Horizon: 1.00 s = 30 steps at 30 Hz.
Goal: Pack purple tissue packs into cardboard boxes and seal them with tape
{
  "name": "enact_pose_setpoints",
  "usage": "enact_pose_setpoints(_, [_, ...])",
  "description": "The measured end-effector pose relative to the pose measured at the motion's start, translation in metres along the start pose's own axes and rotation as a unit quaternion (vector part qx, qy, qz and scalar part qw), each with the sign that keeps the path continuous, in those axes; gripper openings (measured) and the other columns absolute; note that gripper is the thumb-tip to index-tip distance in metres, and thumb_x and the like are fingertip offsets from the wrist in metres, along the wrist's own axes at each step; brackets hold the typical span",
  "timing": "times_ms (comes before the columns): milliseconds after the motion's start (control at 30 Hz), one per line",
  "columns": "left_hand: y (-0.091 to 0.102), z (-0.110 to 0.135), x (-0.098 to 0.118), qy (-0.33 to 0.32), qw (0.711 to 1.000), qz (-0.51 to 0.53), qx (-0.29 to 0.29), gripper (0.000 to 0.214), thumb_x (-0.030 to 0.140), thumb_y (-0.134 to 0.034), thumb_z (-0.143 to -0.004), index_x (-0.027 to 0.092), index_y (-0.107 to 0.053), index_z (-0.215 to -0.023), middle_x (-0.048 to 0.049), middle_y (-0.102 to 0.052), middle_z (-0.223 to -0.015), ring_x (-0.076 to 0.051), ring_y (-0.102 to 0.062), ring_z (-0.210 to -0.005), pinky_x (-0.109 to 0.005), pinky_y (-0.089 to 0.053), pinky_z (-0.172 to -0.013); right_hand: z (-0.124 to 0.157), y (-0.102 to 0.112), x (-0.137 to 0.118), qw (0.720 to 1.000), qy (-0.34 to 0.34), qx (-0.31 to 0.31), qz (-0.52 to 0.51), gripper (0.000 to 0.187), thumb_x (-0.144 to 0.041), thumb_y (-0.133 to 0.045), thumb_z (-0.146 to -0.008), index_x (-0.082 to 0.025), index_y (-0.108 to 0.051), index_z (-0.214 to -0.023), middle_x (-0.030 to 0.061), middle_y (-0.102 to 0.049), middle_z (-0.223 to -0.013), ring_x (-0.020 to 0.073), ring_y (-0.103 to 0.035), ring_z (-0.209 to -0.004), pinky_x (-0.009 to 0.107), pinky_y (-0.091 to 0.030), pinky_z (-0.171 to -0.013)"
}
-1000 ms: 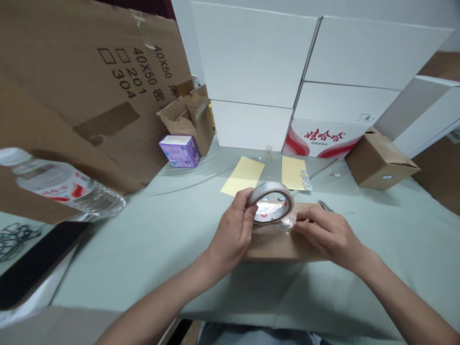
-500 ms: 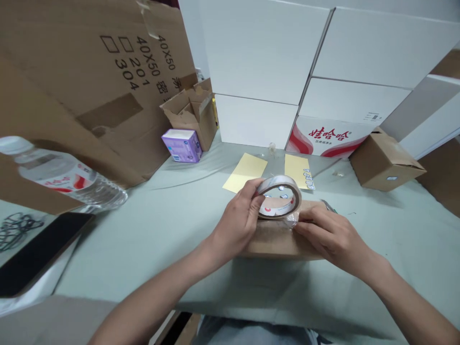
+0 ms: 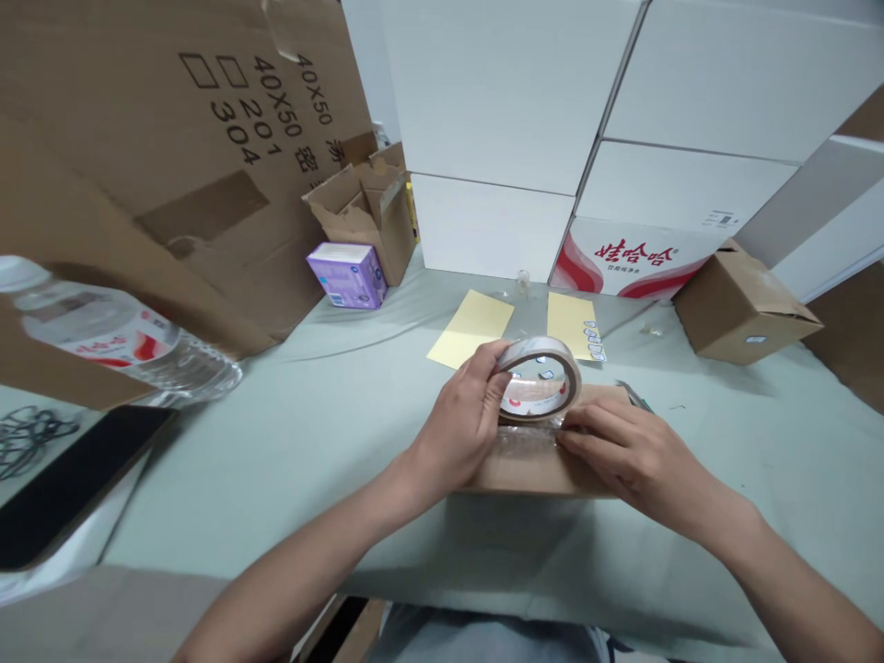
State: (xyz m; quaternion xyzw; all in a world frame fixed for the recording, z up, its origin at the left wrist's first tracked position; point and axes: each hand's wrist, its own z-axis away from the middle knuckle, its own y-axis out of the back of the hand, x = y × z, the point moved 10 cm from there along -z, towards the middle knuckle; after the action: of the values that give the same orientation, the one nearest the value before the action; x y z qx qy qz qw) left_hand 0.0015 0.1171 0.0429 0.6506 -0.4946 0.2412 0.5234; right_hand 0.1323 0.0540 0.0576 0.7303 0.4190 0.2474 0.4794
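Observation:
My left hand (image 3: 459,428) grips a roll of clear packing tape (image 3: 575,385) by its left side, holding it upright above a small cardboard box (image 3: 531,471). A strip of clear tape (image 3: 529,440) lies along the top of the box, crinkled below the roll. At the strip's right part, my right hand (image 3: 625,451) has its thumb and fingers pinched together, touching the tape on the box. Its palm is turned away from view. Just behind the right hand, a thin dark-edged tool (image 3: 636,398) shows only in part.
Two yellow sheets (image 3: 472,329) lie behind the box, the right one with small stickers. A purple tissue pack (image 3: 346,276) and an open carton (image 3: 373,216) stand back left. A water bottle (image 3: 131,341) and black phone (image 3: 83,483) are left; another cardboard box (image 3: 746,308) sits right.
My right hand has shifted slightly left along the tape over the box. The roll stays in my left hand, almost unmoved. The view has tilted a little.

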Motion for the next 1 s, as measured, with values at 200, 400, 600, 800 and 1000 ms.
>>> enact_pose_setpoints(200, [-0.002,0.000,0.003,-0.012,1.000,0.007,-0.001,0.030,0.026,-0.038,-0.097,0.018,-0.054,-0.121,-0.0092,-0.068,-0.115,-0.023,-0.063,-0.106,-0.035,-0.049,-0.094,0.005,-0.010,0.006,0.996,-0.031,-0.061,-0.061,0.029,-0.035,-0.055,-0.098,-0.014,-0.067,-0.114,0.0156,-0.065,-0.106,0.0280,-0.060,-0.102,0.044,-0.050,-0.085])
enact_pose_setpoints(400, [-0.003,0.002,0.000,-0.007,0.999,0.032,-0.008,0.031,0.028,-0.038,-0.097,0.018,-0.053,-0.123,-0.0082,-0.067,-0.114,-0.022,-0.063,-0.103,-0.033,-0.047,-0.093,0.011,-0.022,0.007,0.997,-0.050,-0.054,-0.024,0.079,-0.071,-0.043,-0.091,-0.015,-0.046,-0.146,0.0224,-0.049,-0.125,0.0362,-0.049,-0.112,0.056,-0.048,-0.089])
enact_pose_setpoints(600, [0.004,0.000,-0.014,0.039,0.996,0.080,0.012,0.026,0.034,-0.043,-0.098,0.019,-0.054,-0.115,-0.0050,-0.068,-0.102,-0.020,-0.067,-0.089,-0.030,-0.050,-0.081,0.016,-0.023,0.005,0.997,-0.050,-0.052,-0.013,0.079,-0.067,-0.054,-0.089,-0.017,-0.043,-0.148,0.0214,-0.046,-0.133,0.0364,-0.047,-0.120,0.055,-0.047,-0.095])
enact_pose_setpoints(800, [0.011,-0.002,-0.019,0.038,0.995,0.080,0.047,0.029,0.039,-0.044,-0.099,0.020,-0.053,-0.119,-0.0014,-0.065,-0.089,-0.018,-0.066,-0.081,-0.028,-0.048,-0.074,0.016,-0.027,0.006,0.995,-0.074,-0.070,0.011,0.077,-0.062,-0.060,-0.087,-0.016,-0.046,-0.147,0.0217,-0.050,-0.130,0.0372,-0.048,-0.119,0.058,-0.048,-0.095])
enact_pose_setpoints(1000, [0.005,0.003,-0.021,0.050,0.995,0.086,0.026,0.028,0.041,-0.045,-0.099,0.019,-0.053,-0.113,-0.0035,-0.065,-0.093,-0.018,-0.062,-0.082,-0.029,-0.046,-0.075,0.013,-0.032,-0.001,0.992,-0.083,-0.081,0.054,0.089,-0.069,-0.065,-0.080,-0.013,-0.047,-0.147,0.0254,-0.052,-0.130,0.0409,-0.051,-0.116,0.063,-0.048,-0.093])
